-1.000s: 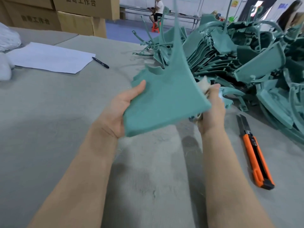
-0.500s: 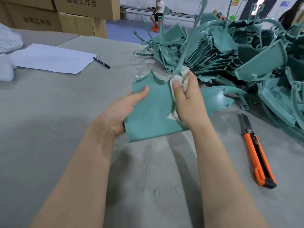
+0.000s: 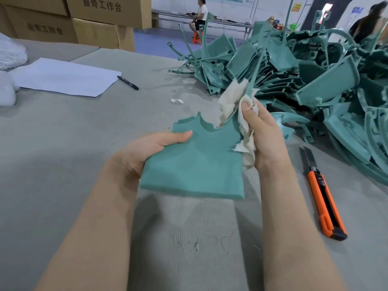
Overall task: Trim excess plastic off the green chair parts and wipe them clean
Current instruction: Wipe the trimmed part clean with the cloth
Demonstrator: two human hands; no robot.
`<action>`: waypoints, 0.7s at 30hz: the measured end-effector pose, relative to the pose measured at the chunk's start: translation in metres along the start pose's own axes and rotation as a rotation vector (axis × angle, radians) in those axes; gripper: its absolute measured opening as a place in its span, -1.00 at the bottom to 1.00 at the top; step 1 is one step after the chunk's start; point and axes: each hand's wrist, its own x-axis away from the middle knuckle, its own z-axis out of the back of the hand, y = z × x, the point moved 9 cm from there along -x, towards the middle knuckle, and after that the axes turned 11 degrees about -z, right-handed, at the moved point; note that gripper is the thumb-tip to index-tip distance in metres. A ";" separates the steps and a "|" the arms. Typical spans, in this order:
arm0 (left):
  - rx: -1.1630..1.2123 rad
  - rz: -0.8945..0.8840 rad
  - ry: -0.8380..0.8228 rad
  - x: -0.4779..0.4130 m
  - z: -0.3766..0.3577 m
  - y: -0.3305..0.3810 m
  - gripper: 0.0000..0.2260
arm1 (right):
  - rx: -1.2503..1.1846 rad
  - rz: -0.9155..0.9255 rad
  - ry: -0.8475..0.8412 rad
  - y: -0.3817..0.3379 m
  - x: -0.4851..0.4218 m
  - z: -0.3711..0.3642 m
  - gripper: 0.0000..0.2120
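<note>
A flat green chair part (image 3: 197, 164) with a notched far edge and a thin stem rising from it is held above the grey table. My left hand (image 3: 147, 152) grips its left edge, thumb lying on top. My right hand (image 3: 262, 131) holds a crumpled white cloth (image 3: 233, 99) wrapped around the base of the stem at the part's right far corner. A large heap of green chair parts (image 3: 310, 85) fills the table's right far side.
An orange utility knife (image 3: 323, 198) lies on the grey table (image 3: 63, 154) to the right of my right arm. White paper (image 3: 63, 77) and a black pen (image 3: 128, 82) lie far left. Cardboard boxes (image 3: 94, 22) stand behind. A small plastic scrap (image 3: 176, 101) lies mid-table.
The part has tipped from upright to nearly flat. My right hand with the cloth came from behind the part onto its top, then slid up and right to the stem's base.
</note>
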 end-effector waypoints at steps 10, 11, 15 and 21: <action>0.216 -0.294 -0.174 -0.009 -0.040 0.027 -0.23 | -0.123 0.077 0.739 0.000 0.019 0.071 -0.73; 0.183 -0.292 -0.158 -0.013 -0.049 0.022 -0.17 | -0.144 0.064 0.773 0.004 0.018 0.075 -0.74; 0.114 -0.359 0.210 -0.030 -0.038 0.011 -0.62 | -0.109 -0.104 0.692 0.028 0.003 0.063 -0.71; 0.139 -0.373 0.473 -0.016 0.027 0.027 -0.77 | -0.072 -0.203 0.588 0.049 -0.005 0.043 -0.73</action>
